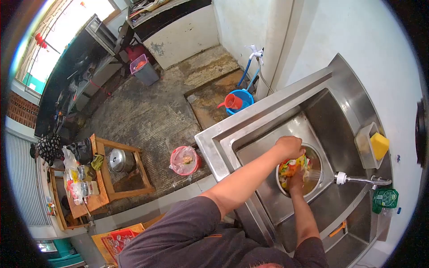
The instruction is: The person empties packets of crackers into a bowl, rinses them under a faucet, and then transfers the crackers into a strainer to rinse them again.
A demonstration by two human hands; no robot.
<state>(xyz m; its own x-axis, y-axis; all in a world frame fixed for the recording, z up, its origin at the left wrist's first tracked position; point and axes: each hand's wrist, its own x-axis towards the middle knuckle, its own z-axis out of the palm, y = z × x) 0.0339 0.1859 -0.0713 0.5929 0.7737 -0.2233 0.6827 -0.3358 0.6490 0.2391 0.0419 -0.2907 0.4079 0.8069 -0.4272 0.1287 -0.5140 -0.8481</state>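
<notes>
A round metal bowl [320, 166] sits in the steel sink, with cut vegetables [289, 169] in red, yellow, green and white in cloudy water. My left hand [289, 146] is over the bowl's far rim, its fingers curled down by the vegetables; what they grip is hidden. Inside the bowl, my right hand [296, 182] reaches in among the pieces, and its fingertips are covered by them. From the tap [342, 178] on the right, water runs into the bowl beside my right hand.
A yellow sponge [379, 146] stands in a plastic holder on the sink's right ledge, near a green pouch [385, 198]. On the floor are a pink bin with a plastic liner [184, 171] and a blue bucket [246, 99] with a red dipper [233, 102]. A wooden table [99, 172] stands left.
</notes>
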